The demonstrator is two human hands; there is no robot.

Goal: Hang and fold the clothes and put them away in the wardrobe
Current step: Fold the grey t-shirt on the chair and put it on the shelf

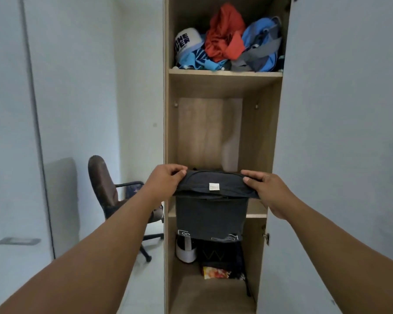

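Your left hand (166,177) and right hand (262,189) pinch the shirt's (211,200) ends; the shelf (256,213) lies at twelve o'clock.

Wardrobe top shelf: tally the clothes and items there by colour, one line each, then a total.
Red: 1, the crumpled red garment
White: 1, the white cap
Blue and grey: 1 heap, the blue and grey clothes; its separate pieces cannot be told apart
Total: 3
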